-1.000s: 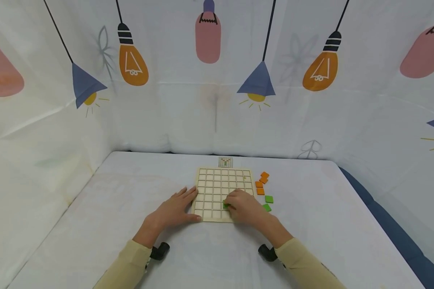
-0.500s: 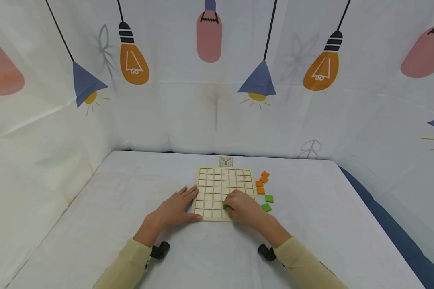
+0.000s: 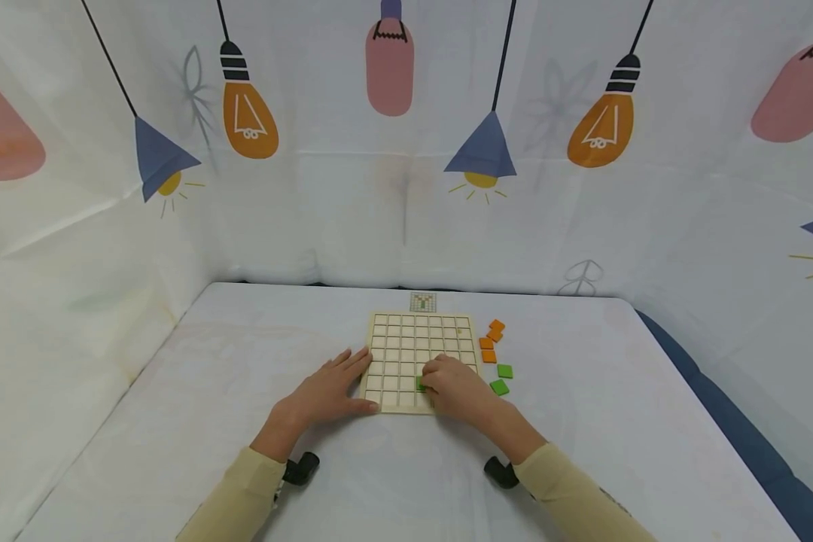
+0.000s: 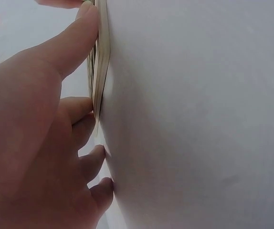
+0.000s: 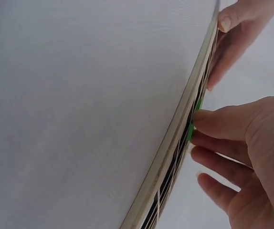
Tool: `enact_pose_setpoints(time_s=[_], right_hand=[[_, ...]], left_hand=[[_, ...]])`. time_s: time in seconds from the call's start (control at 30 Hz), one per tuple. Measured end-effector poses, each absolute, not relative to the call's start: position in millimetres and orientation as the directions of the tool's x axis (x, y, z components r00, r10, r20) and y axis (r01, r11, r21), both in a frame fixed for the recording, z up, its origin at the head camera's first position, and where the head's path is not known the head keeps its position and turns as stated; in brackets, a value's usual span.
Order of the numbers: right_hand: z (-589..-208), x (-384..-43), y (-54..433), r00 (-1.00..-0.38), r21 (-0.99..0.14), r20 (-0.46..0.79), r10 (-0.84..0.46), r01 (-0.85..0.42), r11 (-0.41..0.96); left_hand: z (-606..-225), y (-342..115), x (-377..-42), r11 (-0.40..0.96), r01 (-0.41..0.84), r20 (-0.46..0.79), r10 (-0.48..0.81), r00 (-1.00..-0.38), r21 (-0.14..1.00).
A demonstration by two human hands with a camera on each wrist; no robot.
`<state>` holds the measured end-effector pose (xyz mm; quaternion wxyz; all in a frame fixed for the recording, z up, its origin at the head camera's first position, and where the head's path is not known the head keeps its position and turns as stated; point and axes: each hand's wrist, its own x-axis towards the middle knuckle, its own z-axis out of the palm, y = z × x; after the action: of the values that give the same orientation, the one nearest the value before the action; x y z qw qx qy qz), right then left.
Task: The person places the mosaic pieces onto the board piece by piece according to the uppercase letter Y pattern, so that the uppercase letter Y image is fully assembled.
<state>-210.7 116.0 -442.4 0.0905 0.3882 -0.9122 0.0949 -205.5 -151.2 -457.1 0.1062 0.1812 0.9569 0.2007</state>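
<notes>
A pale wooden grid board [image 3: 396, 342] lies on the table. My left hand [image 3: 328, 389] spreads along its left side, the thumb at the near corner and the fingertips by the left edge. In the left wrist view, that thumb [image 4: 75, 43] touches the board's rim. My right hand [image 3: 462, 388] is over the board's near right part, pinching a green square tile [image 3: 420, 383] at the grid. In the right wrist view, the thumb and index finger meet at the green tile [image 5: 191, 131], level with the board's surface. My right hand hides part of the tile and several squares.
Right of the board lie loose orange tiles [image 3: 488, 356] and two green tiles [image 3: 504, 371]. A small printed pattern card [image 3: 423, 302] sits just beyond the board's far edge. White cloth with printed lamps [image 3: 481, 150] hangs behind the white table [image 3: 257, 331].
Both hands stay almost in place. The green tile shows slightly more beside my right fingertips, and the view has shifted a little.
</notes>
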Motion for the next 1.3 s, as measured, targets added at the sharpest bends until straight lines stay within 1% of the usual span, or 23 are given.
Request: enact_pose_setpoints(time_s=[0.27, 0.5, 0.7, 0.9, 1.03, 1.13, 1.3], right_hand=[[-444.5, -208.6, 121.9, -0.655, -0.110, 0.256, -0.711, -0.751, 0.652], [-443.5, -205.8, 133.0, -0.663, -0.130, 0.233, -0.712, -0.746, 0.653], [-442.9, -204.4, 149.0, -0.643, -0.094, 0.268, -0.717, -0.758, 0.645], [-443.7, -205.7, 163.5, -0.648, -0.113, 0.284, -0.706, -0.754, 0.647], [-443.3, -207.4, 170.5, -0.622, -0.109, 0.324, -0.713, -0.773, 0.625], [-442.7, -207.2, 176.0, -0.622, -0.109, 0.335, -0.708, -0.772, 0.626], [-444.2, -206.9, 187.0, -0.650, -0.117, 0.324, -0.688, -0.749, 0.652]], left_hand=[[-456.7, -150.1, -205.3, 0.853, 0.301, -0.138, 0.390, -0.910, 0.427], [-456.1, -149.5, -203.9, 0.842, 0.303, -0.132, 0.397, -0.908, 0.446], [-455.7, -148.5, -204.6, 0.841, 0.305, -0.129, 0.398, -0.908, 0.447], [-456.4, -149.4, -205.1, 0.853, 0.300, -0.141, 0.391, -0.910, 0.428], [-454.9, -150.0, -205.1, 0.853, 0.297, -0.138, 0.387, -0.912, 0.430], [-454.2, -150.3, -205.1, 0.852, 0.296, -0.139, 0.387, -0.912, 0.431], [-455.2, -150.5, -205.4, 0.851, 0.303, -0.138, 0.393, -0.909, 0.430]])
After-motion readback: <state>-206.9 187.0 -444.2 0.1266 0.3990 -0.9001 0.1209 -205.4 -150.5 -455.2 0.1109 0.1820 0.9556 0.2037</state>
